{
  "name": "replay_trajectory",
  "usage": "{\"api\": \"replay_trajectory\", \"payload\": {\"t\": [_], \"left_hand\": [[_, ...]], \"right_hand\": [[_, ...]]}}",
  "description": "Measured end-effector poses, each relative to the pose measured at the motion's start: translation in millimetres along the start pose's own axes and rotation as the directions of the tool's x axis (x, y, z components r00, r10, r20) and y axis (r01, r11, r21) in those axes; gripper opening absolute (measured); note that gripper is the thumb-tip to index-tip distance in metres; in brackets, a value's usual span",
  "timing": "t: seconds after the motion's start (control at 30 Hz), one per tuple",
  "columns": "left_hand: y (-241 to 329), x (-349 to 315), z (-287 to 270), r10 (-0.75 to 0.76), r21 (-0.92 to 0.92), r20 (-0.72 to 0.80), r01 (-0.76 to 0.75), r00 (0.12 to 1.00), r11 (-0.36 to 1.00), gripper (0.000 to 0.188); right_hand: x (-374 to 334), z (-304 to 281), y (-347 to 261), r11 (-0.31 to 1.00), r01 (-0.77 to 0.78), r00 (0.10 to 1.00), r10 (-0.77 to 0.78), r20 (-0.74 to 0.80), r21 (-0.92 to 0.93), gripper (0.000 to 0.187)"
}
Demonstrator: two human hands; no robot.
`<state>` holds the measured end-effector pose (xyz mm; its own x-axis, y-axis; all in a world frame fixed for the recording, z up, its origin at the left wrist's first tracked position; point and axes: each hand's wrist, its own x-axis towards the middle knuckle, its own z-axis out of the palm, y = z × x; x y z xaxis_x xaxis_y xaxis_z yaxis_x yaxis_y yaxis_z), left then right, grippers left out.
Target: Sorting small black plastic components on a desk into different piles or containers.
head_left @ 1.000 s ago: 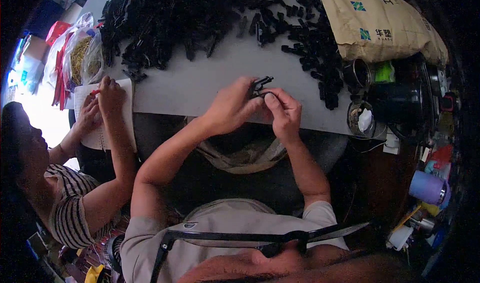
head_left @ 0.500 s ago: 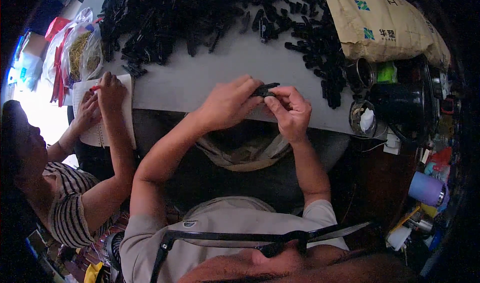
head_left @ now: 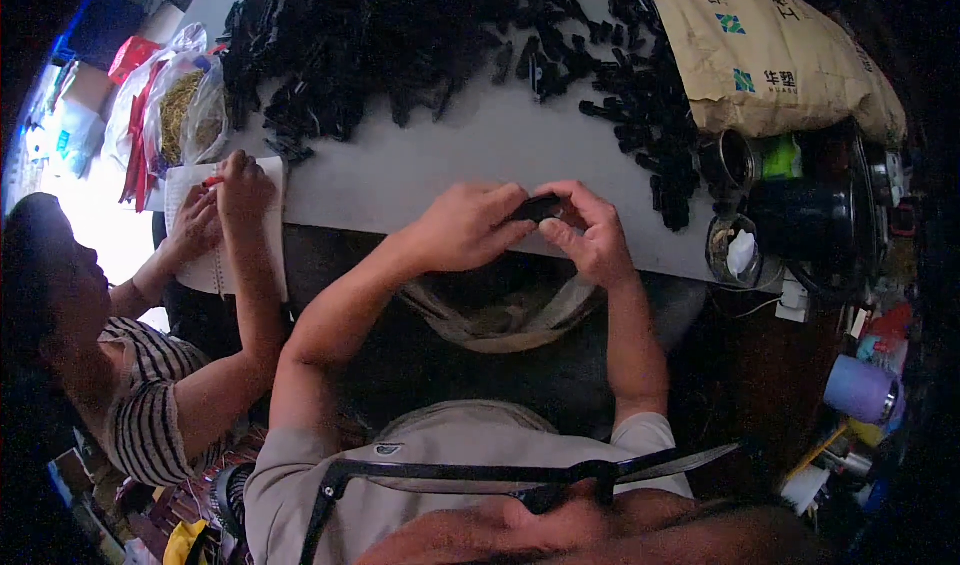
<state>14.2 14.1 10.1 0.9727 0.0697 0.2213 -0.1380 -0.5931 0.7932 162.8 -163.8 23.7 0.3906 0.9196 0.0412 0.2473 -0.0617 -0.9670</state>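
Observation:
Between my two hands, over the table's front edge, is a small black plastic part (head_left: 537, 208). My left hand (head_left: 480, 225) grips one end of it, fingers closed. At its other end, the thumb and fingers of my right hand (head_left: 588, 227) pinch it. Its finer shape is hidden by my fingers. Below my hands an open bag with a pale rim (head_left: 510, 343) hangs at the table edge. Beyond them a big heap of similar black plastic parts (head_left: 370, 40) covers the back of the grey table (head_left: 400, 165).
At the left, a co-worker's hand (head_left: 246, 187) holds a red pen over a notebook (head_left: 272, 255). Clear plastic bags (head_left: 185, 115) lie behind it. A brown paper sack (head_left: 780, 55) lies at the back right, near a black container (head_left: 800, 205) and a jar with white stuff (head_left: 738, 253).
The black part has turned between my hands; a piece that stuck out above my fingers no longer shows. The whole view has shifted slightly.

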Motion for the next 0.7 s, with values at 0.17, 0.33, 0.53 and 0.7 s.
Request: {"api": "replay_trajectory", "payload": {"t": [0.17,0.33,0.53,0.7], "left_hand": [[7,0,-4,0.042,-0.051,0.016,-0.041,0.999,0.998,0.022],[-5,4,-2,0.041,-0.118,0.022,-0.038,0.999,0.992,0.026],[-11,6,-10,-0.048,-0.118,0.064,0.055,0.997,0.992,0.029],[-21,4,-23,-0.027,-0.221,0.113,0.051,0.993,0.974,0.026]], "right_hand": [[-4,-1,-3,0.999,0.012,1.0,-0.012,0.007,-0.033,0.03],[-1,-5,4,0.988,-0.087,0.996,0.087,-0.002,-0.124,0.029],[7,6,5,0.995,-0.054,0.993,0.061,-0.1,0.08,0.026],[4,-11,3,0.982,-0.177,0.972,0.185,0.147,-0.067,0.024]]}}
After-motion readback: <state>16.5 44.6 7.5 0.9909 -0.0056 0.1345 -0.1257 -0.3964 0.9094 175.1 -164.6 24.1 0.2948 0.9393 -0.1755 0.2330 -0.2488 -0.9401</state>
